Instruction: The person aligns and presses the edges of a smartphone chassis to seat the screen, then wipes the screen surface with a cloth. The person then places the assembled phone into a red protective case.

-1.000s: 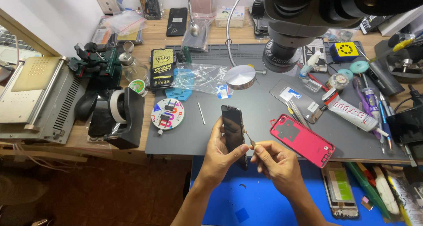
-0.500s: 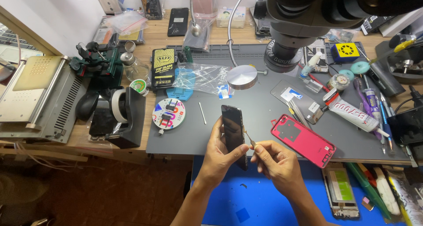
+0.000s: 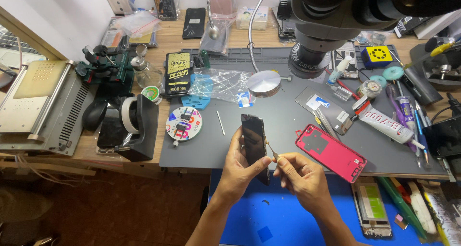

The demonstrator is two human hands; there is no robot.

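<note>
Black slab-shaped smartphone (image 3: 254,143) stands nearly upright, edge-on, gripped by the left hand (image 3: 240,167) with fingers wrapped round its back and thumb on its side; the right hand (image 3: 303,176) pinches a thin metal pry tool (image 3: 272,150), its tip touching the phone's right edge; just right of those fingers a red plastic back cover (image 3: 331,152) lies flat on the grey mat-covered worktop (image 3: 283,111).

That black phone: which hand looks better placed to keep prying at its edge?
The right hand, probably. It pinches a thin pry tool whose tip sits against the black phone's right edge. The left hand is wrapped around the phone, holding it upright over the grey mat.
</note>
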